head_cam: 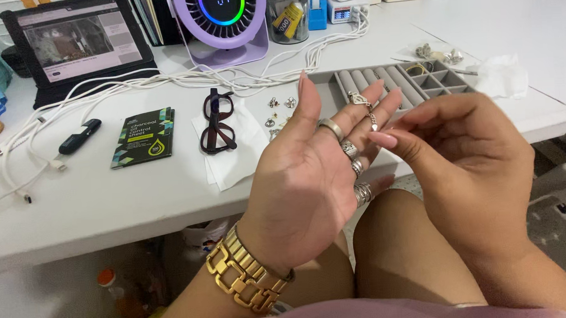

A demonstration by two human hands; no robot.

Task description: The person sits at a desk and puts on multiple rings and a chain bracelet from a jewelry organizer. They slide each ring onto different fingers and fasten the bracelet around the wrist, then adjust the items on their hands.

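Silver rings (349, 148) sit stacked along the fingers of the left hand (306, 177), which is held palm up and spread wide above the lap, gripping nothing. One ring with a small dangling chain (360, 101) rides high on a finger, close to the tip. The right hand (468, 163) comes in from the side, its fingertips (384, 139) pinched lightly together and touching the left hand's fingers near that chained ring; whether the pinch actually has hold of the ring I cannot tell. A chunky gold bracelet (247, 276) wraps the left wrist.

Just behind both hands, on the white table (107, 205), lies a grey jewellery tray (413, 83) with ring rolls and small compartments. A few loose earrings (279, 111) rest on a white tissue (232, 151) beside dark-framed glasses (217, 120). Further left lie a dark sheet packet (143, 137) and tangled white cables (165, 81). A purple fan (225, 21) and a tablet (77, 41) stand at the back
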